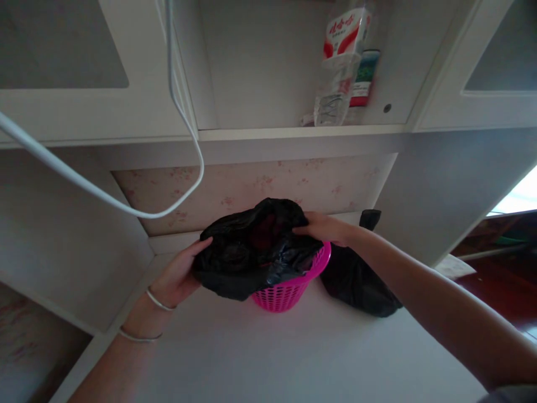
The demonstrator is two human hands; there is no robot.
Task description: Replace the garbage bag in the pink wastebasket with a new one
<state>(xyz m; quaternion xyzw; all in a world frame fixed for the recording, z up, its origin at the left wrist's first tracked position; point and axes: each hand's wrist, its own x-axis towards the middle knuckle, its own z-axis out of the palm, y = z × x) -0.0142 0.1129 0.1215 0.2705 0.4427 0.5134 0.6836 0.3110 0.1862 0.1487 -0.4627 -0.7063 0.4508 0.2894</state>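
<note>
A black plastic bag [247, 274] is spread over a pink perforated basket [279, 299], its mouth facing up toward me. My left hand [184, 268], with two thin bangles at the wrist and forearm, grips the bag's left edge, thumb on top. At the upper right edge, my right hand [325, 228] pinches the bag near the basket's rim. Most of the basket is hidden beneath the bag; its right rim and lower front show. Behind my right forearm, a second black bag [356, 280] rests on the white surface.
The basket stands on a white tabletop [268, 358] between white side panels. Above is an open shelf [260, 134] with a clear plastic bottle [338, 73] and a green and red container [364, 78]. A white cable [151, 214] hangs in front at left.
</note>
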